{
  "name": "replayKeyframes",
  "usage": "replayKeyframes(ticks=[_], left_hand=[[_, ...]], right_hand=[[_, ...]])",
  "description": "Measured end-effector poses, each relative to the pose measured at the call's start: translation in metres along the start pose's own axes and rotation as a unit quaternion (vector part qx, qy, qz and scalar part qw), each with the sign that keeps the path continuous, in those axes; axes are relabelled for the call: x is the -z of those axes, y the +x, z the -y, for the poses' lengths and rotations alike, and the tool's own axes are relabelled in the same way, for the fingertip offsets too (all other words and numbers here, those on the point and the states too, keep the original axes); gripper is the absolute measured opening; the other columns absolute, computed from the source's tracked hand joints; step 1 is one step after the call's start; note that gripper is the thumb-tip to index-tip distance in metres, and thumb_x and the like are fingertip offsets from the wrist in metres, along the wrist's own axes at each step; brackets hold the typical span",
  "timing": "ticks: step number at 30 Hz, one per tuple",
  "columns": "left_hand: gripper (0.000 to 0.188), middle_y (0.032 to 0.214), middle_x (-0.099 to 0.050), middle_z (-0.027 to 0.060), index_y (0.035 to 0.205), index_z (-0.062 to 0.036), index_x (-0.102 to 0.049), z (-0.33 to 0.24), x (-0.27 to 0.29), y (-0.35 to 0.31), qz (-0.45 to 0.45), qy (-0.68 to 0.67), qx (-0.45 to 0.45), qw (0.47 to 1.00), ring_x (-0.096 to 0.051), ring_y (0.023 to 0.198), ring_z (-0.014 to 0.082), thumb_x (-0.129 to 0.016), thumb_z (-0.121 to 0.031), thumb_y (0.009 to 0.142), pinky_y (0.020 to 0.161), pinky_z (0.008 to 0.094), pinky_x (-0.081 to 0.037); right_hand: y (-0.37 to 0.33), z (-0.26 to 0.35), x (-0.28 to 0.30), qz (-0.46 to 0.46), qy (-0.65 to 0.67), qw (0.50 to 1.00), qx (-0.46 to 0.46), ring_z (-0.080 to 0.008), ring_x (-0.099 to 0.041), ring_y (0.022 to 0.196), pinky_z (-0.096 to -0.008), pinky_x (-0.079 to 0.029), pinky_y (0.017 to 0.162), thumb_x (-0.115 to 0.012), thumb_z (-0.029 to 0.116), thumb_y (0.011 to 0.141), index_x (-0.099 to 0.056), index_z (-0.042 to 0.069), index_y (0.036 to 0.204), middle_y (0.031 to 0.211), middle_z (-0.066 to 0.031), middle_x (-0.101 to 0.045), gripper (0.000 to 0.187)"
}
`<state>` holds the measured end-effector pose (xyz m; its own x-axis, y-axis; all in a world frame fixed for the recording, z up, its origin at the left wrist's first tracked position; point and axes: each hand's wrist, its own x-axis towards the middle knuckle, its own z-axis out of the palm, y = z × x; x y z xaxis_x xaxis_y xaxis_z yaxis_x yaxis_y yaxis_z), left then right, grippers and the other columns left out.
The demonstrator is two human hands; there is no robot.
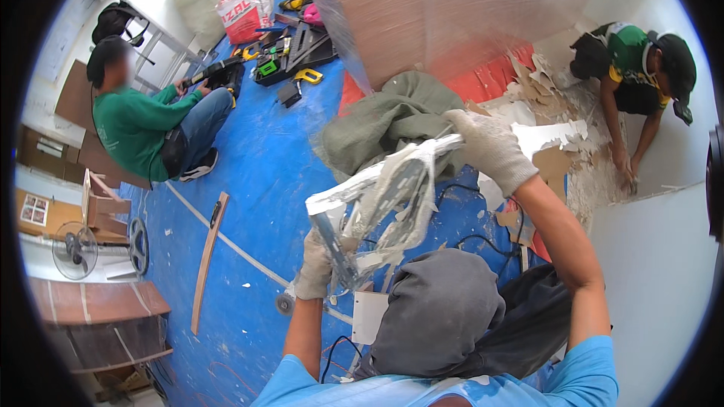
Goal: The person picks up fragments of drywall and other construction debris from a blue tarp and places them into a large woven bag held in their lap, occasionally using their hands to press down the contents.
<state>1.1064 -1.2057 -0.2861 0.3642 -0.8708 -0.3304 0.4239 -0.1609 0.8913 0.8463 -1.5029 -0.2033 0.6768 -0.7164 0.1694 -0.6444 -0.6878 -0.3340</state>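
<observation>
Both my hands wear pale work gloves and hold a bundle of bent, silver and whitish strips (377, 203) in front of me. My left hand (314, 267) is closed at the bundle's lower left end, its fingers partly hidden behind it. My right hand (490, 149) grips the upper right end. An olive-green woven sack (392, 117) lies crumpled just beyond the bundle, its right side near my right hand. What the strips are made of is hard to tell; they look metallic and dusted white.
A blue sheet (256, 151) covers the floor. Tools and a tool case (305, 49) lie farther back. One person (151, 120) sits at left with a power tool; another (641, 68) crouches at right beside debris (581, 136). A wrapped panel (437, 11) stands behind.
</observation>
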Motion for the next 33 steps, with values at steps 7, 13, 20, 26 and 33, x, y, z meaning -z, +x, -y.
replayKeyframes(ticks=[7, 13, 20, 26, 33], left_hand=[[0.064, 0.141, -0.059, 0.0144, 0.150, 0.0016, -0.047, 0.043, 0.032, -0.027, 0.126, 0.168, 0.113, 0.971, -0.060, 0.123, 0.0232, -0.070, -0.013, 0.091, 0.107, 0.0376, -0.049], [0.084, 0.144, -0.056, 0.0090, 0.158, -0.0013, -0.037, -0.049, -0.032, -0.021, 0.325, 0.131, 0.183, 0.919, -0.052, 0.128, 0.0152, -0.074, -0.008, 0.083, 0.113, 0.0313, -0.037], [0.072, 0.137, -0.061, 0.0069, 0.156, -0.0031, -0.041, -0.027, -0.032, -0.041, 0.211, 0.130, 0.064, 0.967, -0.057, 0.121, 0.0133, -0.069, -0.017, 0.092, 0.107, 0.0306, -0.045], [0.067, 0.135, -0.062, 0.0075, 0.146, 0.0024, -0.051, -0.073, -0.050, -0.003, 0.233, 0.088, 0.116, 0.961, -0.058, 0.120, 0.0152, -0.074, -0.020, 0.087, 0.107, 0.0311, -0.045], [0.071, 0.125, -0.066, 0.0084, 0.140, 0.0029, -0.057, -0.086, -0.063, 0.023, 0.322, 0.196, 0.175, 0.910, -0.059, 0.110, 0.0154, -0.073, -0.021, 0.075, 0.100, 0.0306, -0.047]], right_hand=[[-0.005, -0.001, 0.015, 0.001, -0.013, 0.998, 0.067, -0.0386, -0.070, 0.095, -0.0494, -0.054, 0.081, -0.064, 0.016, 0.089, -0.063, 0.009, 0.117, 0.097, -0.0173, -0.072, 0.029], [-0.028, -0.005, 0.043, 0.068, -0.012, 0.997, -0.026, -0.0402, -0.069, 0.098, -0.0503, -0.053, 0.084, -0.065, 0.010, 0.085, -0.063, 0.010, 0.118, 0.101, -0.0188, -0.072, 0.032], [-0.057, 0.019, 0.015, -0.105, -0.038, 0.993, -0.033, -0.0376, -0.071, 0.087, -0.0486, -0.055, 0.077, -0.067, 0.009, 0.083, -0.063, 0.010, 0.121, 0.095, -0.0154, -0.072, 0.038], [-0.009, -0.037, 0.006, -0.110, 0.020, 0.993, 0.020, -0.0370, -0.069, 0.102, -0.0476, -0.052, 0.088, -0.062, 0.000, 0.084, -0.066, 0.009, 0.119, 0.105, -0.0158, -0.074, 0.036], [0.059, -0.118, 0.036, -0.056, -0.086, 0.990, 0.097, -0.0342, -0.071, 0.098, -0.0473, -0.056, 0.085, -0.068, 0.012, 0.087, -0.063, 0.014, 0.128, 0.103, -0.0142, -0.073, 0.041]])
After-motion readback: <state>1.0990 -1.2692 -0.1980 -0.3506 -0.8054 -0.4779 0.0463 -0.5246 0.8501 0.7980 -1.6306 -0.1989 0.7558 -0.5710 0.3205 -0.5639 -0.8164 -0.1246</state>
